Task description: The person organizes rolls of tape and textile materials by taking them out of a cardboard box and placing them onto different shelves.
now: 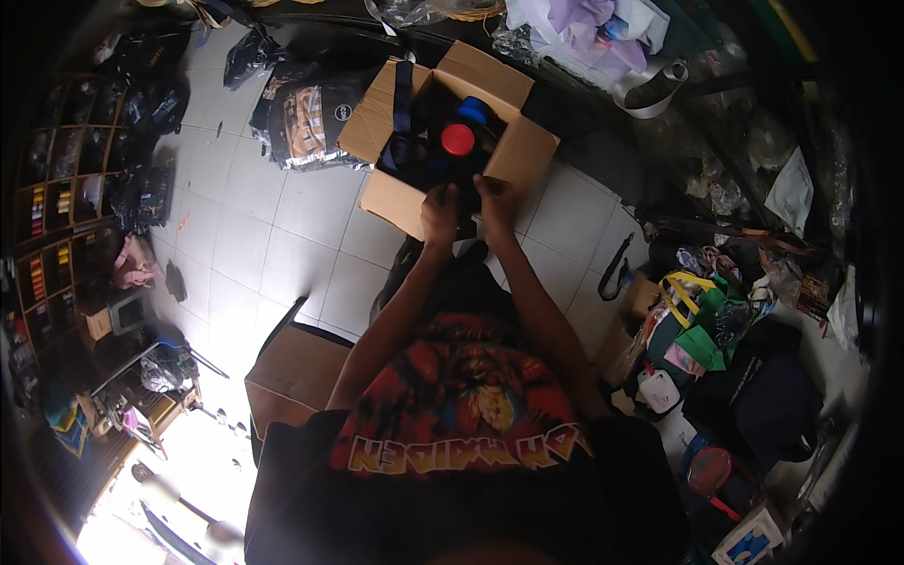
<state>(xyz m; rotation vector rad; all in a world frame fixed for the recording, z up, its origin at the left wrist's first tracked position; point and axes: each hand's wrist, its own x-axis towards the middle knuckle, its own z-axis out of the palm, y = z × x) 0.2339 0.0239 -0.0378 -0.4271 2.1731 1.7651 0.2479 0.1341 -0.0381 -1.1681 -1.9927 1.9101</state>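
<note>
Work gently with the left hand (440, 213) and the right hand (497, 201) at the near edge of the open cardboard box (524, 156), straight ahead. See curled fingers on both, but too dark to tell how tight, or around what. Mind the red cap (458, 139) and blue cap (473, 110) inside.

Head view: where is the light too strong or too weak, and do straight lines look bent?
Head view: glare washes out the floor at lower left; the open cardboard box is dark inside, though a red cap shows clearly; the shelf at far left bends.
</note>
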